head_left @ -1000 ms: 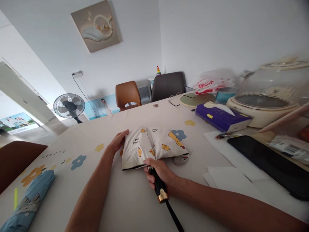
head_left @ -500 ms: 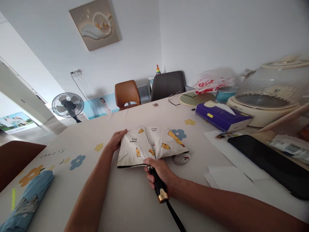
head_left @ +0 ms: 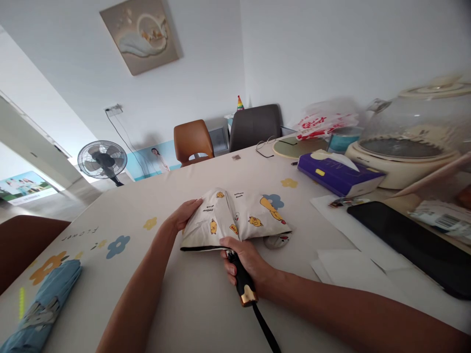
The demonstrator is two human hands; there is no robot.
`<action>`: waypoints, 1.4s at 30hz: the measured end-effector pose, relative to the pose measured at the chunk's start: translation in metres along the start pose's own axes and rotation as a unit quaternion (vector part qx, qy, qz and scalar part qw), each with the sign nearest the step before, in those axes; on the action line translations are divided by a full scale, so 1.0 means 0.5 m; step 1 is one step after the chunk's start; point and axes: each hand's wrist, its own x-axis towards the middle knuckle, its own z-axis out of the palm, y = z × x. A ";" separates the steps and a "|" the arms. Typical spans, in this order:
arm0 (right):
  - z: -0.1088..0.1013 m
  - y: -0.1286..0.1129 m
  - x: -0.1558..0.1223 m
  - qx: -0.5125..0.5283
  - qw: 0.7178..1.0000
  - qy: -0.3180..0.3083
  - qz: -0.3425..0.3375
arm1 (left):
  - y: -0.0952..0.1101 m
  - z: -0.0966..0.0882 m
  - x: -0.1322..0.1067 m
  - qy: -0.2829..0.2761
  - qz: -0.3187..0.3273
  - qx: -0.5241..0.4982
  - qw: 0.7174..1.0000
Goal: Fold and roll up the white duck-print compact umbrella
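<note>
A purple tissue box (head_left: 327, 175) sits beside a clear-domed appliance (head_left: 401, 171), well apart from a black fan (head_left: 103, 159).

1. Your left hand (head_left: 186, 214) is bare; its back shows clearly, while its fingers are partly hidden.
2. Your left wrist (head_left: 168, 230) is bare too, slimmer than the arm behind it.
3. Your left forearm (head_left: 142, 279), the one nearer the left edge of the table (head_left: 198, 304), is uncovered along all the length that shows, long and smooth in outline, broadening gradually.
4. Your right hand (head_left: 250, 262) is bare, with a rounded thumb (head_left: 231, 243) and slender fingertips; you cannot judge the nails at this size.
5. Your right wrist (head_left: 268, 282) is uncovered and narrow.
6. Your right forearm (head_left: 331, 301) is bare as well, its outline smooth, widening steadily away from the wrist.
</note>
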 end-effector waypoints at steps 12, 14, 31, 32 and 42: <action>0.008 -0.006 -0.002 0.019 0.999 0.025 0.011 | -0.030 0.013 0.016 0.267 0.128 0.317 0.901; 0.009 -0.007 -0.003 0.019 0.999 0.027 0.009 | -0.034 0.022 0.011 0.276 0.131 0.355 0.883; -0.006 -0.034 0.006 -0.071 0.978 0.136 -0.140 | 0.015 0.206 -0.086 0.274 0.351 0.194 0.874; -0.007 -0.033 0.009 -0.081 0.974 0.148 -0.149 | 0.012 0.229 -0.096 0.232 0.348 0.168 0.892; 0.003 -0.014 0.011 -0.192 0.963 0.153 -0.111 | 0.027 0.243 -0.099 0.202 0.211 0.050 0.955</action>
